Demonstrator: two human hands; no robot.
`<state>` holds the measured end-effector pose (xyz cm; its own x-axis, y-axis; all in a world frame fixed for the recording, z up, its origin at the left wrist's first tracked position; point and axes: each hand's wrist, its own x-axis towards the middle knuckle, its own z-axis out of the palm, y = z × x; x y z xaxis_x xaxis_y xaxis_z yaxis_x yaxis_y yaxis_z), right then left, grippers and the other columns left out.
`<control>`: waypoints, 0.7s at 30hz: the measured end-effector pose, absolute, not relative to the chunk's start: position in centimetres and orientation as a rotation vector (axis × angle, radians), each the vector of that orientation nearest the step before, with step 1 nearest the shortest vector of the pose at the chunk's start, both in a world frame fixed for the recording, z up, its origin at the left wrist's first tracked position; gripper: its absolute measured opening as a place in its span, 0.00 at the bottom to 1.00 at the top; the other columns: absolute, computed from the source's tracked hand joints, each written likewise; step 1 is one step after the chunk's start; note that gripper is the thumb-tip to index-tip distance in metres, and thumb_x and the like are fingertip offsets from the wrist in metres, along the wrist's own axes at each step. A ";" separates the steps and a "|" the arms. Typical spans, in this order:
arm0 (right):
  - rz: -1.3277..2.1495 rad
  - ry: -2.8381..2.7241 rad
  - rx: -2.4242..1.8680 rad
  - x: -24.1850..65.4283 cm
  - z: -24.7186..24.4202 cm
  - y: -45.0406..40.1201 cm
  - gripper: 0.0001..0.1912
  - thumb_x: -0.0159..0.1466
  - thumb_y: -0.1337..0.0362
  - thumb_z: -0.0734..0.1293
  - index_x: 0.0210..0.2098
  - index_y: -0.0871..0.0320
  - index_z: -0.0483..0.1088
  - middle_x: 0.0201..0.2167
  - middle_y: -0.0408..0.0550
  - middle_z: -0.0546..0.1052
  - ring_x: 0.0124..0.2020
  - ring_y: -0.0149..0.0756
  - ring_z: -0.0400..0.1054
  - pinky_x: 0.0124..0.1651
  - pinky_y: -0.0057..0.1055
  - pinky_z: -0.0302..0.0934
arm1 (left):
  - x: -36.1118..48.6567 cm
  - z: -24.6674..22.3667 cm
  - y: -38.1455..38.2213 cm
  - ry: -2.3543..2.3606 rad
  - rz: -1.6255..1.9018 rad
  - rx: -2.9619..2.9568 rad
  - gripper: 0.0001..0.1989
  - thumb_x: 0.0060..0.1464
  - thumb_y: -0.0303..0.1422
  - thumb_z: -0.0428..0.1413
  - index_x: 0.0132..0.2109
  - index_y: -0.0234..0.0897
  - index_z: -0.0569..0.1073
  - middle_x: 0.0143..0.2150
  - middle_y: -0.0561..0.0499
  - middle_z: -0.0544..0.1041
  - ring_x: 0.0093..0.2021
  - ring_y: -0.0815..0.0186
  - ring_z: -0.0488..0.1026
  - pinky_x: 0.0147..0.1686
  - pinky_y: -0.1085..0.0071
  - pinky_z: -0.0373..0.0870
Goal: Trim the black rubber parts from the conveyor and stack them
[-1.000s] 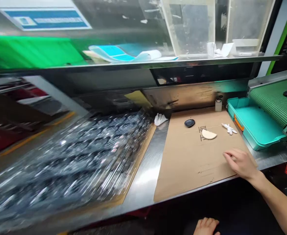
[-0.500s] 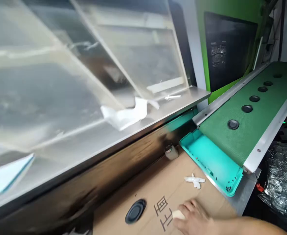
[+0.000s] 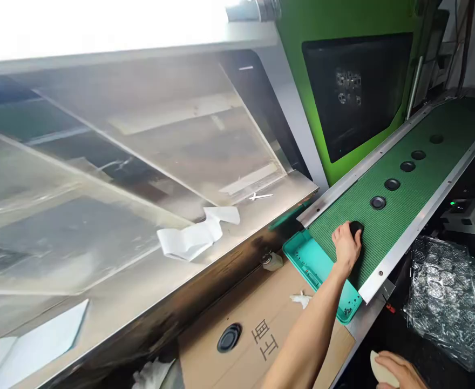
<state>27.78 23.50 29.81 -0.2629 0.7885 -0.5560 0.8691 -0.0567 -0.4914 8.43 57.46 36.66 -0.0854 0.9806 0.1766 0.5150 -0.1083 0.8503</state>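
Over the near end of the green conveyor belt (image 3: 343, 208), my left hand (image 3: 346, 246) has its fingers closed on a black round part (image 3: 356, 227). My right hand (image 3: 399, 371) is at the bottom right edge, gripping a cream-coloured pad (image 3: 381, 370); part of that hand is cut off by the frame. Further up the belt lie several more black round parts, the nearest (image 3: 378, 202) just beyond my left hand. Another black part (image 3: 229, 337) rests on the brown cardboard (image 3: 209, 354), beside handwritten marks.
A teal tray (image 3: 302, 254) with black scraps sits under the belt's end, partly behind my left forearm. Crumpled white paper (image 3: 191, 237) and an open notebook (image 3: 47, 343) lie on the metal ledge (image 3: 132, 286). Stacked clear plastic trays (image 3: 448, 297) stand at the right.
My left hand has come into view and taken hold of a black part on the belt. My right hand has moved from the cardboard to the lower right with the pad. The view has shifted.
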 end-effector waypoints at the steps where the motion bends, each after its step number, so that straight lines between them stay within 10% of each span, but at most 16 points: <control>1: -1.159 2.178 1.806 27.2 31.9 24.6 0.33 0.67 0.43 0.58 0.64 0.51 0.70 0.61 0.41 0.56 0.64 0.11 0.56 0.69 0.00 0.57 | 7.8 36.7 56.9 1.479 1.178 1.613 0.19 0.66 0.39 0.51 0.56 0.30 0.71 0.50 0.37 0.75 0.50 0.55 0.69 0.55 0.59 0.64; 10: -0.417 3.257 1.768 13.3 40.1 35.9 0.18 0.67 0.60 0.63 0.49 0.62 0.78 0.58 0.44 0.60 0.64 0.15 0.55 0.71 0.13 0.56 | -3.1 34.0 40.0 1.017 1.119 0.181 0.20 0.48 0.38 0.64 0.46 0.29 0.78 0.33 0.48 0.72 0.27 0.73 0.61 0.25 0.77 0.53; 15: -0.484 3.225 1.477 4.9 33.9 34.4 0.19 0.70 0.56 0.59 0.56 0.45 0.75 0.61 0.40 0.56 0.61 0.19 0.51 0.68 0.21 0.52 | -7.0 32.5 31.1 0.760 1.540 -0.337 0.15 0.50 0.32 0.66 0.44 0.29 0.80 0.47 0.43 0.76 0.48 0.64 0.72 0.51 0.71 0.69; 21: -0.682 3.109 1.199 -1.1 26.7 26.7 0.28 0.74 0.56 0.48 0.60 0.54 0.73 0.63 0.46 0.52 0.62 0.20 0.48 0.66 0.20 0.52 | -12.8 28.5 23.2 0.738 1.620 -0.445 0.17 0.66 0.37 0.54 0.49 0.26 0.77 0.52 0.38 0.75 0.50 0.63 0.73 0.59 0.67 0.66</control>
<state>-1.12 26.68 26.71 -0.7221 0.6852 0.0958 0.5822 0.6766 -0.4509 -12.75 23.15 28.50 -0.1871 0.7291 -0.6583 -0.9752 -0.0573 0.2137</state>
